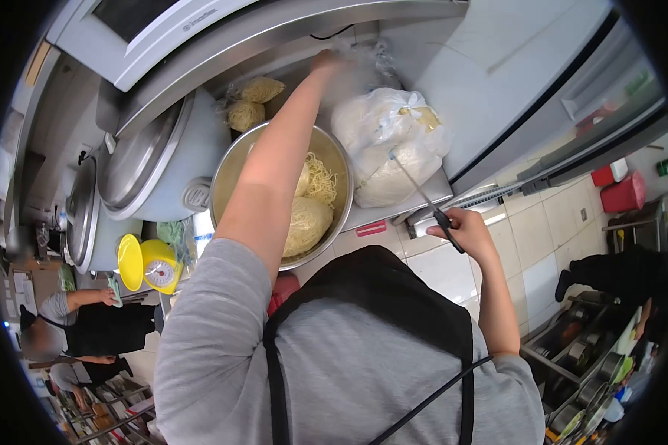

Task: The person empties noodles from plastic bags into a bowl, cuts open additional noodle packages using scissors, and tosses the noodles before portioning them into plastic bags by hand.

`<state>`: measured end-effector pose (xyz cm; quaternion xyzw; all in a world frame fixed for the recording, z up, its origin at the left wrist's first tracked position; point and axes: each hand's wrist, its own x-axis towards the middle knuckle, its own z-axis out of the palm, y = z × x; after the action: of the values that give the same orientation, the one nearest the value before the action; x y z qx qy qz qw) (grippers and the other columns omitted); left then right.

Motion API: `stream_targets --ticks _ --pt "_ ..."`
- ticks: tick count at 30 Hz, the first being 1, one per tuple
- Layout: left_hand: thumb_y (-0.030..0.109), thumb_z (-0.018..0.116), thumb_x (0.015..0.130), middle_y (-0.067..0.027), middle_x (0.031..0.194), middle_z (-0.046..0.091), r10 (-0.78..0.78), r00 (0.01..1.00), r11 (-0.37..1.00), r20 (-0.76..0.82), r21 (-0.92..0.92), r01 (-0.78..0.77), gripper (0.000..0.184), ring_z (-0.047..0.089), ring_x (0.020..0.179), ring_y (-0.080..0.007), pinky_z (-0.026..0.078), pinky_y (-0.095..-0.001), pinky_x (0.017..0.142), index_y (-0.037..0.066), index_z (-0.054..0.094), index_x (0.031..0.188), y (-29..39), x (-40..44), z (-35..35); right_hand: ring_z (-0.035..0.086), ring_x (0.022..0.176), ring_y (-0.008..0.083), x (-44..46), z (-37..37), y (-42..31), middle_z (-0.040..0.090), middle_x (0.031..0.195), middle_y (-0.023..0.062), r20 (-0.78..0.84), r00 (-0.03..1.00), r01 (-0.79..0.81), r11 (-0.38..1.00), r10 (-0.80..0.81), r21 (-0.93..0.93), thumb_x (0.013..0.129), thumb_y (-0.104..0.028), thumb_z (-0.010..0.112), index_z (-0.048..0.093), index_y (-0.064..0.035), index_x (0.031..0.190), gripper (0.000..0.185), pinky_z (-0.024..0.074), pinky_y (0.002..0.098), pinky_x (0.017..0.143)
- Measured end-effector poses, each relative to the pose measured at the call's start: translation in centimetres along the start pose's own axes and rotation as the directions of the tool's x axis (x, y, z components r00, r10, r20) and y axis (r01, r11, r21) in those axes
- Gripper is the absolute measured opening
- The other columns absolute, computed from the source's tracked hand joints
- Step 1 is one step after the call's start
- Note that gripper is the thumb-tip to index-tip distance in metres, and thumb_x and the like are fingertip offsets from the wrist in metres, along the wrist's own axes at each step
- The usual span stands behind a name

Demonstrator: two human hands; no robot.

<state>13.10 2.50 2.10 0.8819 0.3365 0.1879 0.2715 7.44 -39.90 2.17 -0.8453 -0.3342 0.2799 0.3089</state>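
Note:
My left arm stretches across a large metal bowl (pixel 344 159) that holds yellow noodles (pixel 308 222), some bundled in clear plastic. My left hand (pixel 326 62) is at the back by a crumpled clear plastic bag (pixel 378 61); blur and its angle hide the fingers. In my right hand (pixel 469 231), fingers closed round the black handle, is a long, thin-bladed knife (pixel 419 187). Its tip lies at the large, white-filled plastic bags (pixel 390 137) right of the bowl. Whether the tip touches the plastic, I cannot tell.
Small noodle bags (pixel 254 104) sit behind the bowl. Big lidded pots (pixel 167 152) and a yellow scale (pixel 160 268) stand left. A metal shelf edge (pixel 274 50) hangs overhead, and a steel cabinet (pixel 490 89) rises right. Another person (pixel 89 319) works at far left.

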Motion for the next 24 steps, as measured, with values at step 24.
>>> stream_targets --ticks 24 --pt "0.025 0.058 0.077 -0.009 0.11 0.053 0.33 0.867 0.842 0.373 0.299 -0.45 0.03 0.044 0.108 -0.0265 0.037 -0.0419 0.089 0.016 0.06 0.105 -0.4 -16.6 -6.1 0.054 0.068 0.0069 1.9 -8.3 -10.1 0.053 0.076 0.0005 -0.375 0.876 0.464 0.742 -0.304 0.483 0.077 0.006 0.054 0.049 0.0024 0.116 0.04 0.0431 0.0185 0.062"
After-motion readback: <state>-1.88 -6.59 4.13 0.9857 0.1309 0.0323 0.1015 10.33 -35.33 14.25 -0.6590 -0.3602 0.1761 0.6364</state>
